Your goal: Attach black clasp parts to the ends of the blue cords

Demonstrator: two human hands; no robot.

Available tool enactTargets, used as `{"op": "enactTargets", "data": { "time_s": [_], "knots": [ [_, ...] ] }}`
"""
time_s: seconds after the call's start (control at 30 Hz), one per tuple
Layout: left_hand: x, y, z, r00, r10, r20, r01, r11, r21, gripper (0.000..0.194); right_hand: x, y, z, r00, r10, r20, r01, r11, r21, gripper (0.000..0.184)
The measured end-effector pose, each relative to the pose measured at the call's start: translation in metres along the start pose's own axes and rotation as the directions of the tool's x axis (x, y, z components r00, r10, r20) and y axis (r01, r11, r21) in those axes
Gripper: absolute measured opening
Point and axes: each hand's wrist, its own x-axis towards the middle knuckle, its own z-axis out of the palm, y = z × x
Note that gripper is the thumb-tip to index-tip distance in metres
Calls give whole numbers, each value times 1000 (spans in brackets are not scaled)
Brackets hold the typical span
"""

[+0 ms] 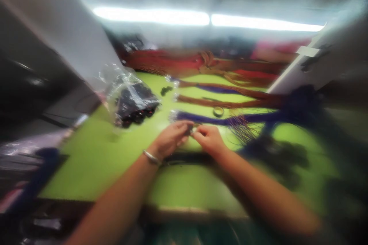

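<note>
My left hand (173,137) and my right hand (209,138) meet over the middle of the green table (115,164). Fingertips of both are pinched together around something small, partly dark and partly pale, too blurred to name. A silver bangle (151,157) circles my left wrist. Just beyond my fingers lies a bundle of blue wires (201,117) with whitish ends (173,115) on its left. Below my hands a dark strip (188,158) lies across the table, half hidden by my wrists.
A clear plastic bag (133,101) of black parts lies at left. Small dark pieces (166,90) sit beside brown wire bundles (218,102). A ring like a tape roll (218,111) rests between bundles. Red and brown wires (172,61) lie behind, under tube lights (152,15).
</note>
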Motion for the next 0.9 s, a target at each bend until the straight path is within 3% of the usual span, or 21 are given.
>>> {"op": "enactTargets", "data": {
  "time_s": [0.13,0.27,0.43,0.7,0.9],
  "knots": [
    [-2,-1,1,999,40,-33,-36,992,119,31,1,0,-2,999,25,24,-25,1000,-13,20],
    [-3,-1,2,992,128,-1,-123,957,262,31,5,-5,-6,987,108,123,-125,981,146,22],
    [0,-2,1,994,108,-31,-101,981,167,30,8,-12,-10,961,166,222,-221,942,251,21],
    [0,0,0,987,104,-122,-94,992,84,30,3,-14,-11,957,277,81,-288,909,302,17],
    [1,0,-2,977,192,-90,-164,953,255,31,2,-10,-6,987,148,-60,-138,980,143,16]
  ]
}}
